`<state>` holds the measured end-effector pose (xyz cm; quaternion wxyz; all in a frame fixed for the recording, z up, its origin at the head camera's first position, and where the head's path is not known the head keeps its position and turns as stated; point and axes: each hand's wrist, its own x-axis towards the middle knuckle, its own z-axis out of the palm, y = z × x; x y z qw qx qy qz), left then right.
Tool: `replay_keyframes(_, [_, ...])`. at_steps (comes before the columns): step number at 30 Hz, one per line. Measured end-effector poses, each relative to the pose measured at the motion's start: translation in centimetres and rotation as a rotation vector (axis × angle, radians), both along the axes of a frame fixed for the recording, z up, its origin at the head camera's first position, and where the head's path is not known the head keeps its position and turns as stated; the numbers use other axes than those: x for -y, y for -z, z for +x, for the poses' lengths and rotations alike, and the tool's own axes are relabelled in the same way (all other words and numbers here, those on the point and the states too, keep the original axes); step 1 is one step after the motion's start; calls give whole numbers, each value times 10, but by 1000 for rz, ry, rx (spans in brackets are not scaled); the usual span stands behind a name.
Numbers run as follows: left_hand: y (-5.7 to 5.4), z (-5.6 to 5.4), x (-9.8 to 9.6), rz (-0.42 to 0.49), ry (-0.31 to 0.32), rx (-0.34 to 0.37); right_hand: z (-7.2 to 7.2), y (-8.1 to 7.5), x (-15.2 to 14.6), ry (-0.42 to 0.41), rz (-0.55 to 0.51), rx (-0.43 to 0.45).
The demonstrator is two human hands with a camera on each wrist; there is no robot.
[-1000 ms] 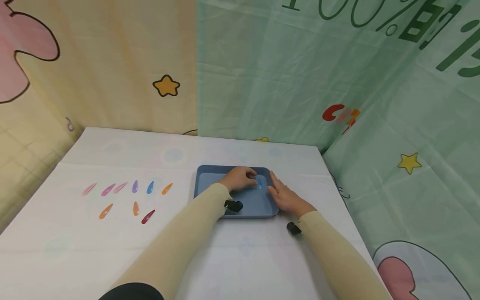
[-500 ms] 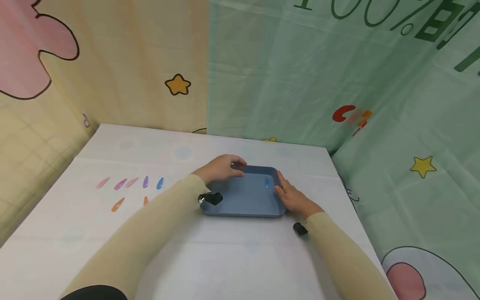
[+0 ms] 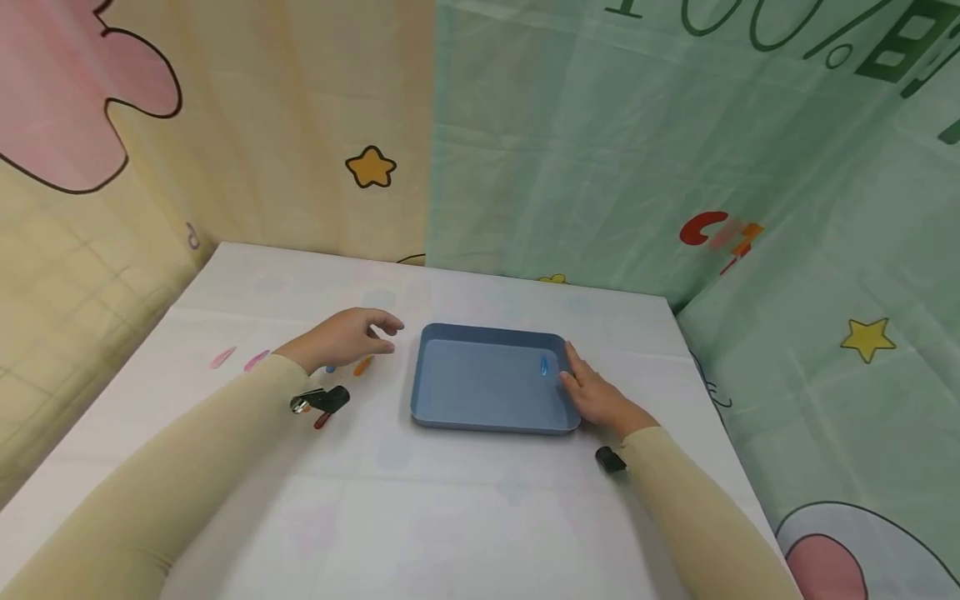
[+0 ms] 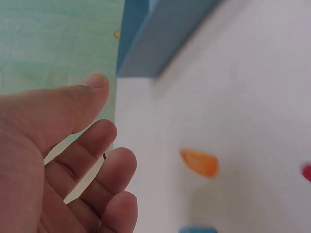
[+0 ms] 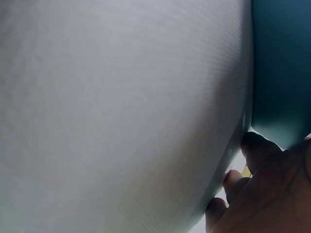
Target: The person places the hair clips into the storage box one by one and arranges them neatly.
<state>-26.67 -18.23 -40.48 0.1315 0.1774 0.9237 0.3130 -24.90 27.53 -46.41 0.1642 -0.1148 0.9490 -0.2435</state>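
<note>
A blue-grey tray (image 3: 480, 383) lies on the white table, with one blue teardrop hair clip (image 3: 544, 366) near its right side. My right hand (image 3: 597, 398) rests along the tray's right edge, fingers fairly straight, thumb over the rim. To the left of the tray, my left hand (image 3: 341, 337) hovers above the loose hair clips with fingers loosely bent and nothing in them. Below its fingers are an orange hair clip (image 4: 199, 162) and, at the left wrist view's bottom edge, a blue one (image 4: 198, 229). The left hand and forearm hide some of the other clips.
A pink hair clip (image 3: 222, 357) and a magenta one (image 3: 256, 360) lie farther left on the table. A dark red clip (image 3: 322, 420) shows beside the left wrist camera (image 3: 330, 399). Printed cloth curtains (image 3: 540, 167) stand behind the table and at its sides.
My left hand has moved left, from inside the tray out over the clips on the table. The right hand stays at the tray's right edge. The head view has shifted slightly.
</note>
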Motion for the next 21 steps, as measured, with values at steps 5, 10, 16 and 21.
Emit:
replay_keyframes(5, [11,18,33,-31,-1,31,1,-1,-1,-3,-5,5])
replay_keyframes(10, [14,37,57,-57,-4,110,-1,-2,-1,-7,0,0])
replay_keyframes(16, [22,54,72,-12,14,207,0,-1,-1,1,1,6])
replay_keyframes(21, [32,65,76,-29,21,228,2,0,1,2,-8,15])
